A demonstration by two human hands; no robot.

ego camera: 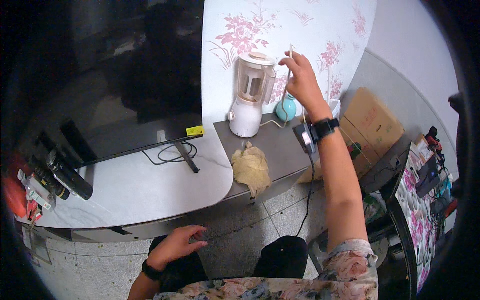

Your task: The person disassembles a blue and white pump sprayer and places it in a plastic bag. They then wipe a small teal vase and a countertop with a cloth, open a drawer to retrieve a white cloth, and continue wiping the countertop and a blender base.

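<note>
My right hand is raised in front of the wall, its fingers around a pale power cord. One end of the cord sticks up above the fingers; the rest hangs down and runs to the base of a white blender. The blender stands upright, its lid on and its clear jug seated. My left hand hovers over my left thigh, fingers apart, holding nothing. A crumpled tan cloth lies in front of the blender and hangs over the cabinet edge.
A turquoise vase stands right of the blender. A large television fills the left, near a black bottle. Cardboard boxes lean at right. A black cable hangs from a small dark device beside my right wrist.
</note>
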